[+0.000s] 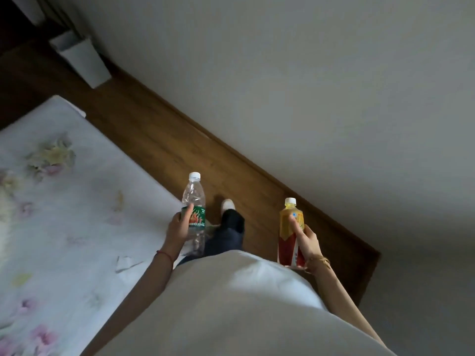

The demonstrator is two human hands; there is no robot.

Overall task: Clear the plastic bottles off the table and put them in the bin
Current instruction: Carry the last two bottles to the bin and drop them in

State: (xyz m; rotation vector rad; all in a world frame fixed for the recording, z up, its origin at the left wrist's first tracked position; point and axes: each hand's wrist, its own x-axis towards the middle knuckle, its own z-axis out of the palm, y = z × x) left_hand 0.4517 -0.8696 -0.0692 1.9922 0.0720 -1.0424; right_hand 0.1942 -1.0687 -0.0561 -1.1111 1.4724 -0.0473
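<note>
My left hand [178, 228] is shut around a clear plastic bottle [194, 199] with a white cap and a green label, held upright. My right hand [305, 240] grips a yellow and red juice bottle [289, 227] with a white cap, also upright. Both bottles are held in front of my body above the wooden floor. A light grey bin [86, 61] stands at the far upper left against the wall, well away from both hands.
A surface covered with a white floral cloth [64, 214] fills the left side. A narrow strip of wooden floor [180, 140] runs between it and the grey wall [308, 86] toward the bin. My leg and white shoe [228, 204] show between the bottles.
</note>
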